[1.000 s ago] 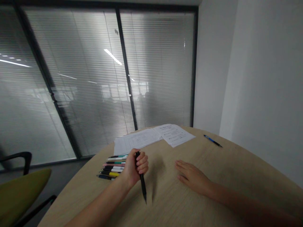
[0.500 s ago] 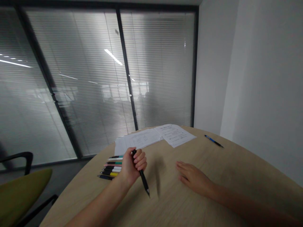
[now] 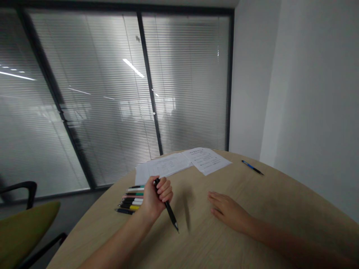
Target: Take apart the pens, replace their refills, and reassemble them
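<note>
My left hand (image 3: 157, 198) is wrapped in a fist around a black pen (image 3: 171, 215), thumb near its upper end. The pen's tip points down and to the right, above the table, with its shadow beside it. To the right, my right hand (image 3: 226, 208) lies palm down with its fingers stretched out and nothing in them. Several pens (image 3: 131, 200) in various colours lie side by side just left of my left hand, which hides some of their ends. A blue and black pen (image 3: 252, 167) lies alone farther back on the right.
Printed sheets of paper (image 3: 206, 160) lie at the far side of the round wooden table (image 3: 202, 246). A green chair (image 3: 28, 228) with black armrests stands at the left. Behind are a glass partition with blinds (image 3: 190, 82) and a white wall (image 3: 316, 93).
The whole view has shifted very slightly. The pen in my left hand is tilted a touch more, its tip a little to the right. My right hand stays in place.
</note>
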The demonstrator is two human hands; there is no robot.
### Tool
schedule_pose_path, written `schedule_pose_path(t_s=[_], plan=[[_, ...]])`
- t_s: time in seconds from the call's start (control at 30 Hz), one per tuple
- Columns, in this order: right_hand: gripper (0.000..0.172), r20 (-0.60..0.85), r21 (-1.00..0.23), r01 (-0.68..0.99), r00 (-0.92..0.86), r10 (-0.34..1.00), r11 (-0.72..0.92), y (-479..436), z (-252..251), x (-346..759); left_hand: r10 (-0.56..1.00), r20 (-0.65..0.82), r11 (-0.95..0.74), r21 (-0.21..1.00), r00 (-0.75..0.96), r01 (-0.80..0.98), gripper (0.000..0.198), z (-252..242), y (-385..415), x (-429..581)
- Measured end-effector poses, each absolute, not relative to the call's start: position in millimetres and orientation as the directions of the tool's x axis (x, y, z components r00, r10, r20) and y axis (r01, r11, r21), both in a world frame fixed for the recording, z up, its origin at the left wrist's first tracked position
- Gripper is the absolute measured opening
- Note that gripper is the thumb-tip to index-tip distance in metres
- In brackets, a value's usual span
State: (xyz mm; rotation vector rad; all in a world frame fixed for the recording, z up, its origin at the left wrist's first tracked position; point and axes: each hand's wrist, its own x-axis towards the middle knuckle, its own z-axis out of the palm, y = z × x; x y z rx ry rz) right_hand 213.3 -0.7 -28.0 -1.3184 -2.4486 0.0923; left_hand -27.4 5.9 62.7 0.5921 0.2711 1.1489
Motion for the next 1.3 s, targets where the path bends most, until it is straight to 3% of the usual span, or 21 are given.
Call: schedule_pose_path(t_s=[0.3,0.5,0.67,0.8,0.9,1.07,1.17,1.3], plan=[[0.03,0.359,-0.272,0.746,-0.507,0.784,0.607,-10,-19,207,0.946,0.036,0.238,0.595,0.321,-0.768,0.044,64,-1,-15],[0.023,0.371,-0.486,0.607,-0.509,0.777,0.629,-30,-12,191,0.986,-0.032,0.136,0.719,0.162,-0.682,0.007,58,-7,2],[0.012,0.325,-0.622,0.591,-0.402,0.856,0.513,-38,-13,186,0.982,-0.001,0.113,0.802,0.188,-0.586,0.018,47,-18,16],[0.011,0.324,-0.596,0.648,-0.346,0.881,0.474,-37,-13,191,0.97,0.046,0.089,0.846,0.239,-0.525,0.025,44,-20,15],[0.018,0.358,-0.53,0.709,-0.31,0.881,0.465,-29,-14,198,0.97,0.052,0.04,0.93,0.237,-0.365,0.022,39,-11,5],[0.018,0.48,-0.374,0.743,-0.356,0.801,0.555,-5,-20,215,0.972,-0.044,0.076,0.989,0.233,-0.131,0.023,21,14,-13],[0.016,0.512,-0.441,0.693,-0.328,0.794,0.571,5,-24,221,0.959,-0.077,0.086,0.996,0.274,-0.023,0.024,10,21,-17],[0.01,0.479,-0.562,0.633,-0.276,0.833,0.533,7,-25,221,0.963,-0.088,0.102,0.994,0.254,-0.045,0.024,2,18,-15]])
